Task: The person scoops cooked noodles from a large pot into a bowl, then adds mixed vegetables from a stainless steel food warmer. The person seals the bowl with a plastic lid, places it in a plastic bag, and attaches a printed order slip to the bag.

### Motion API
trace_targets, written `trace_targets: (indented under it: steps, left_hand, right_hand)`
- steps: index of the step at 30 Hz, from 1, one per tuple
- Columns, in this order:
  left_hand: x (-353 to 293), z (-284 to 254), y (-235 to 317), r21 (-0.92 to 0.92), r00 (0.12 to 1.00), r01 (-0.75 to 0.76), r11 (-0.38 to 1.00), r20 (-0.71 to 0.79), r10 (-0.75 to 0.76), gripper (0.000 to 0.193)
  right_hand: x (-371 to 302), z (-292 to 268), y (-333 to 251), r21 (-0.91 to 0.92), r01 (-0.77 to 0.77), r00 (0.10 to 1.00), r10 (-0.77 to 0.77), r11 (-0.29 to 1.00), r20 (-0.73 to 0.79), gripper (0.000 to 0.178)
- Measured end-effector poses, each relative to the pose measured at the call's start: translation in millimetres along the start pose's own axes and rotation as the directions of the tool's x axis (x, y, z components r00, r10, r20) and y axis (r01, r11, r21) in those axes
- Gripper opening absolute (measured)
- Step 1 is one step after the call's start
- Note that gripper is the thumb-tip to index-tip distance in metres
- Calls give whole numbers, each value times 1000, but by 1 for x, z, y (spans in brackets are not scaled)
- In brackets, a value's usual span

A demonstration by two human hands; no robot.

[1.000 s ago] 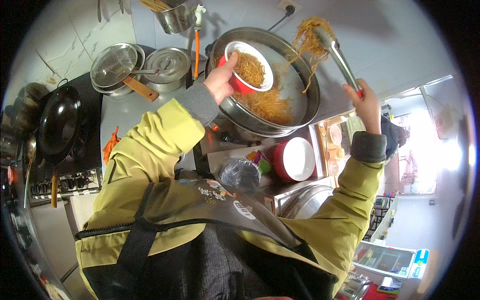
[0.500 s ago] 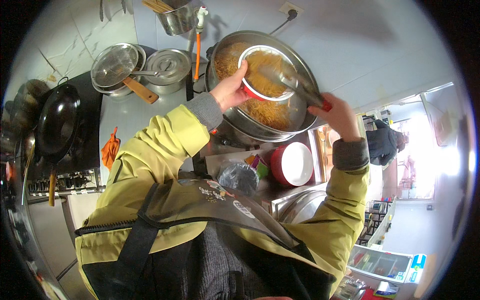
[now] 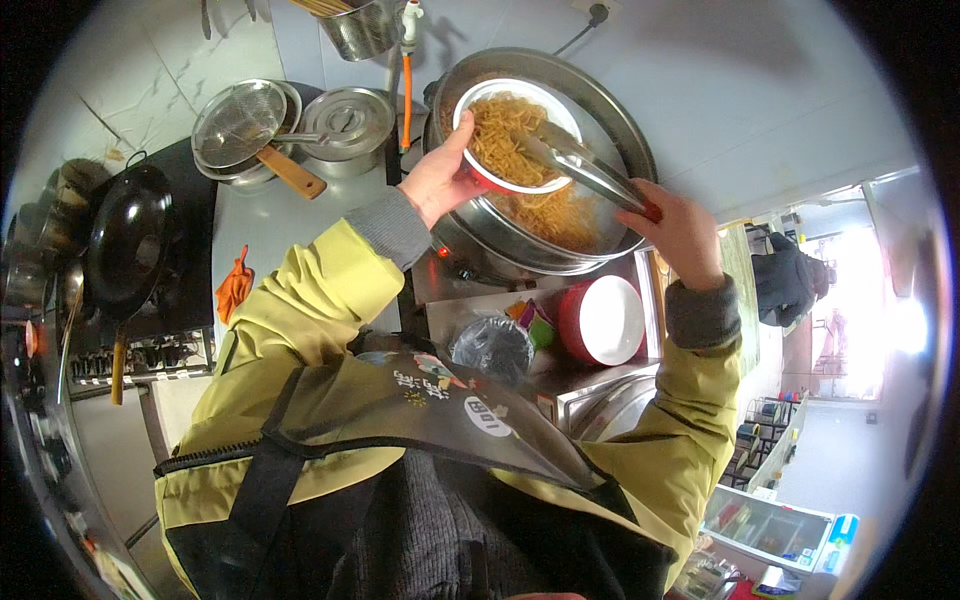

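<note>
My left hand [image 3: 440, 178] grips the left side of a round bowl [image 3: 553, 98], red outside with a white rim. Brown noodles [image 3: 490, 140] fill much of it. The bowl is held over a large round metal steamer pan [image 3: 625, 130], where more noodles [image 3: 555, 220] lie. My right hand [image 3: 683, 232] is closed round the red-ended handle of metal tongs [image 3: 590, 172]. Their tips reach into the bowl and touch the noodles there.
Left of the pan stand a lidded metal pot [image 3: 350, 125] and a wire strainer [image 3: 238, 122] with a wooden handle. A black wok [image 3: 130, 240] sits farther left. Nearer me are stacked red bowls [image 3: 612, 320] and a plastic-lined container [image 3: 492, 345]. An orange hose [image 3: 407, 100] hangs behind.
The bowl and my left hand have shifted slightly left, relative to the pan. The tongs, blurred before, now show clearly with their tips in the bowl's noodles.
</note>
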State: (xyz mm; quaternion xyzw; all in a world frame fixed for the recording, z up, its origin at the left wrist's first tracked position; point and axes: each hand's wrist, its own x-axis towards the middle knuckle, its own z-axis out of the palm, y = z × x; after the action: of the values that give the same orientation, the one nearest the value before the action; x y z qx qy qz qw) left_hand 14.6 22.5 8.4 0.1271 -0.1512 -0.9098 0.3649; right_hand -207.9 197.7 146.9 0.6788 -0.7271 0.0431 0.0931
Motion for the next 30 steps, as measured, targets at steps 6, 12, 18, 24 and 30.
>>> trace_targets:
  steps: [6, 12, 18, 24, 30]
  left_hand:
    - [-3, -5, 20, -45, 998, -50, 998, 31, 52, 52]
    - [-5, -12, 29, 6, 973, -231, 973, -26, 231, 44]
    - [-22, -8, 25, 38, 962, -265, 963, -53, 267, 44]
    - [-55, -19, 28, 17, 983, -174, 985, -56, 175, 41]
    - [-82, -43, 31, -19, 995, -95, 995, 32, 96, 50]
  right_hand:
    - [-21, -19, 10, -7, -152, 982, 150, 988, -118, 48]
    - [-41, 2, 15, -86, -185, 983, 184, 979, -22, 63]
    - [-27, 63, 4, 59, -129, 982, 135, 990, -130, 56]
    - [-4, 65, -12, 147, -171, 917, 212, 974, -337, 53]
    - [-13, 36, -65, 60, -35, 903, 57, 998, -426, 52]
